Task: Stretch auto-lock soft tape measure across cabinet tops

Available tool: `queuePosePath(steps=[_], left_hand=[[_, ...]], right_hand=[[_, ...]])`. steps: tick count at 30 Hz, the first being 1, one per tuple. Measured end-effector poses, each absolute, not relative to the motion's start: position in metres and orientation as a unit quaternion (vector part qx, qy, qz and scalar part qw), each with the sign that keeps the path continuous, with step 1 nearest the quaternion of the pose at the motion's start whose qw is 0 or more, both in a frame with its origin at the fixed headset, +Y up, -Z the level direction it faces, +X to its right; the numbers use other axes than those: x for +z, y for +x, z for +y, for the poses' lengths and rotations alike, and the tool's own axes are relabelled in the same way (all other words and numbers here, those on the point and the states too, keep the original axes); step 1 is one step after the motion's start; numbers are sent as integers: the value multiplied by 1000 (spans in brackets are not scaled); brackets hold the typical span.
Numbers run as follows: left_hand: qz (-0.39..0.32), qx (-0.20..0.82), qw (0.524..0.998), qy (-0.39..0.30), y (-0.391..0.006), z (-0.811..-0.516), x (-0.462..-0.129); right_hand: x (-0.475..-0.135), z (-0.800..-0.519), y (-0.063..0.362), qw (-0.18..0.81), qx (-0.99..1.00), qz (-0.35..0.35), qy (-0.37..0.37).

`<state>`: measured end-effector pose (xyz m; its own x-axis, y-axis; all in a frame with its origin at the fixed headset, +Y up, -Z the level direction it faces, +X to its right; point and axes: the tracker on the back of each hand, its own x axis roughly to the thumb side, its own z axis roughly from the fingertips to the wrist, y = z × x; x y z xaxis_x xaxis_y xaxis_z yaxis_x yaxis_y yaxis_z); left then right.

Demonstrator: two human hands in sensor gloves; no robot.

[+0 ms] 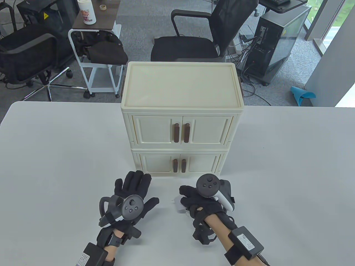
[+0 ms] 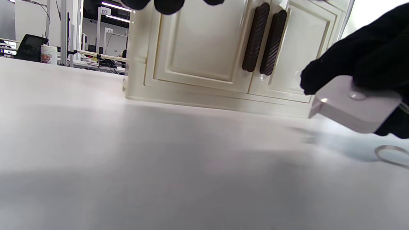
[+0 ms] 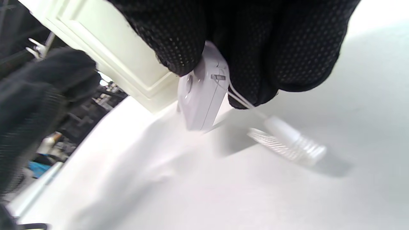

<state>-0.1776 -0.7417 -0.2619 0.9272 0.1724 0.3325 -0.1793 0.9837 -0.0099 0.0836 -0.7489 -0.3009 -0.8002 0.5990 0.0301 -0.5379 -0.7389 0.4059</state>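
A cream two-tier cabinet (image 1: pixel 181 110) with dark door handles stands at the table's middle; its flat top (image 1: pixel 181 83) is bare. My right hand (image 1: pixel 194 201) grips a small white tape measure case (image 1: pixel 179 206) just above the table in front of the cabinet. The case also shows in the left wrist view (image 2: pixel 354 108) and the right wrist view (image 3: pixel 203 95), where a pull tab (image 3: pixel 287 140) hangs from it on a thin strap. My left hand (image 1: pixel 136 191) lies flat and spread on the table, empty, left of the case.
The white table (image 1: pixel 55 166) spreads wide on both sides of the cabinet. Behind it are office chairs (image 1: pixel 205 33), a white cart (image 1: pixel 97 50) and a computer tower (image 1: pixel 280 41). The cabinet's lower doors (image 2: pixel 223 48) stand close ahead of my left hand.
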Motion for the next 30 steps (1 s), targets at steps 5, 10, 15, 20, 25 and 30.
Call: queuePosePath(steps=[5, 10, 15, 20, 25, 30], left_hand=[[-178, 78, 981, 21, -178, -737, -257], [-183, 71, 980, 23, -177, -735, -254], [-191, 55, 980, 19, -174, -736, -251], [-192, 50, 980, 17, -174, -736, -251], [-193, 47, 980, 11, -173, -736, -251], [-194, 37, 980, 5, -170, -736, -250]], right_hand=[[-306, -764, 81, 315, 925, 209, 41], [-308, -760, 79, 277, 940, 196, 20], [-310, -757, 66, 204, 962, 179, 6], [-310, -757, 59, 168, 971, 170, 0], [-311, -757, 63, 170, 971, 169, -5], [-309, -750, 79, 183, 969, 162, 29]])
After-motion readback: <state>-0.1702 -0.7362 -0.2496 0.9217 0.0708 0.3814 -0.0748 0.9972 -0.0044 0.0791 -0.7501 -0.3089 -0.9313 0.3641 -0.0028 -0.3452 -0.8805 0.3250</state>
